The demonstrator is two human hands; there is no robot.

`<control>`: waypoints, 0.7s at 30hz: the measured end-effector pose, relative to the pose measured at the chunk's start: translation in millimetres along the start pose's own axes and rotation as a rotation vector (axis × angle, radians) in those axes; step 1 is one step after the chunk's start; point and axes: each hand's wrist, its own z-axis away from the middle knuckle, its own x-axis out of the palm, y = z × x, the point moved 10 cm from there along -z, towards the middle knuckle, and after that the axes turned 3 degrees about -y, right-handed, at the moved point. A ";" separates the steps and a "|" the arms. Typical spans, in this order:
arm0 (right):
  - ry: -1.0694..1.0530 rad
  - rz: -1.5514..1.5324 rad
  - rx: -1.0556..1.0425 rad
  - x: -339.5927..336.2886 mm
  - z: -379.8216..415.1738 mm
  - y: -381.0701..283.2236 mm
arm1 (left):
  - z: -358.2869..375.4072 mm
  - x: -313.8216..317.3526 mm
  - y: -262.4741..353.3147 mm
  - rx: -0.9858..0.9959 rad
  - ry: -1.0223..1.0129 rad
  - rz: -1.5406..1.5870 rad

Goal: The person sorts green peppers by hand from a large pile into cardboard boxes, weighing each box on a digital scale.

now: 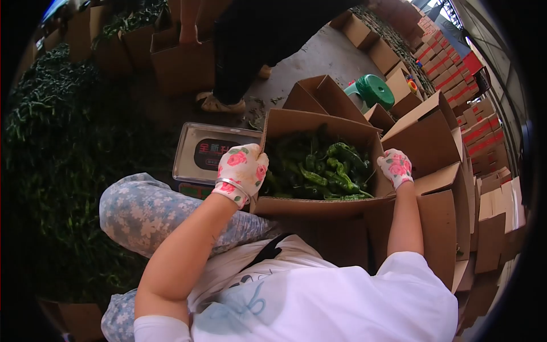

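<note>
An open cardboard box (pixel 319 121) with long green peppers (pixel 339 171) inside is in front of me, between my hands. My left hand (pixel 242 169), in a white glove with pink roses, is closed around the box's left edge. On the opposite side, my right hand (pixel 396 166), in a matching glove, grips the right edge; its fingertips are partly hidden. Just left of the box lies a flat metal platform (pixel 188 154) with printed characters, which looks like a weighing scale. The box covers its right end.
A large heap of green peppers (pixel 68 188) spreads along the left. More open cartons (pixel 424 142) crowd the right, with a green plastic stool (pixel 376 91) behind. Another person (pixel 250 51) stands ahead, a hand at a carton (pixel 182 68). Stacked boxes (pixel 444 62) rise far right.
</note>
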 end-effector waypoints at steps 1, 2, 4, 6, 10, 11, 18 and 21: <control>0.084 -0.048 -0.029 -3.5 4.5 1.2 | -3.2 -2.6 1.5 0.023 -0.027 -0.003; 0.082 -0.050 -0.027 -6.2 2.9 3.2 | -6.3 -3.2 -1.7 -0.013 -0.051 0.026; -0.055 -0.058 0.014 1.9 3.9 10.7 | -8.2 -4.8 -1.2 -0.054 -0.048 0.012; -0.045 -0.076 0.052 4.0 -3.3 9.5 | -3.3 0.1 3.9 -0.008 0.000 0.056; 0.199 -0.059 -0.073 -24.6 -53.1 -10.6 | 17.3 17.5 6.0 -0.056 -0.063 0.101; 0.243 -0.187 -0.223 -39.8 -65.6 -42.1 | 19.7 17.7 8.4 -0.016 -0.045 0.089; -0.427 0.041 -0.495 73.0 -174.6 -202.9 | 48.0 17.9 21.2 0.079 -0.092 0.100; -0.368 0.010 -0.512 115.5 -210.8 -229.7 | 45.8 17.5 15.2 0.063 -0.035 0.114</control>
